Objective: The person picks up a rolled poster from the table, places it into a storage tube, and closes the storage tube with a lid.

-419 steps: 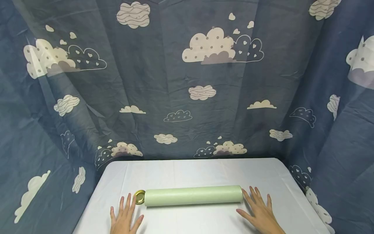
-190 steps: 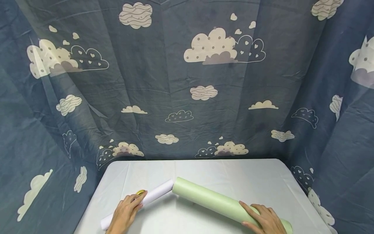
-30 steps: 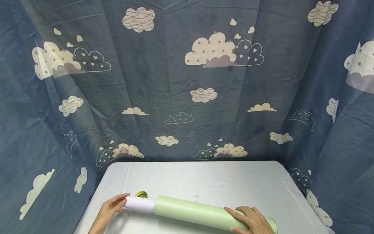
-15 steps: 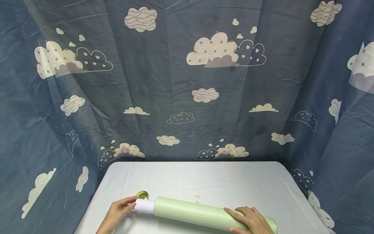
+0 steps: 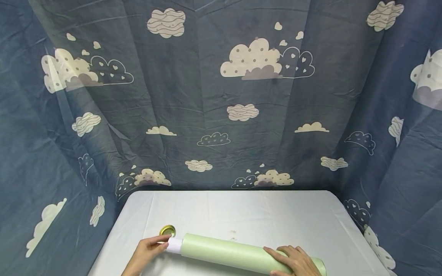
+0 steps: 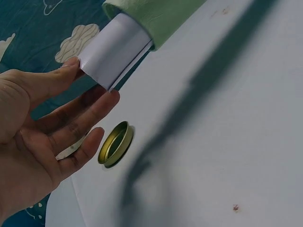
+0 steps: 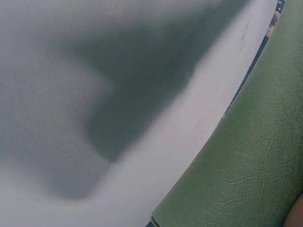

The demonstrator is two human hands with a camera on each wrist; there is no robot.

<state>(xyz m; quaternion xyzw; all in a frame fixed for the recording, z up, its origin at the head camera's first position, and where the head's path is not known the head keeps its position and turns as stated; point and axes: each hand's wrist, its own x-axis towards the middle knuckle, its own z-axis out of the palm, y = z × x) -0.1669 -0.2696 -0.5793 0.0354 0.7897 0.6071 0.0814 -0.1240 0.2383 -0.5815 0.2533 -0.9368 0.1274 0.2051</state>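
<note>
White roll (image 5: 175,245) has slid deeper into the green tube (image 5: 224,251).

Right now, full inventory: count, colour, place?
table: one, white, low in the head view
curtain: at least one, dark blue, cloud-printed, behind and beside the table
marks: a few, brownish, on the table
lid: one, gold, on the table
tube: one, light green, over the table's near side
paper roll: one, white, partly inside the tube's left end
left grip: one, bare, pinching the roll's outer end
right grip: one, bare, on the tube's right part
</note>
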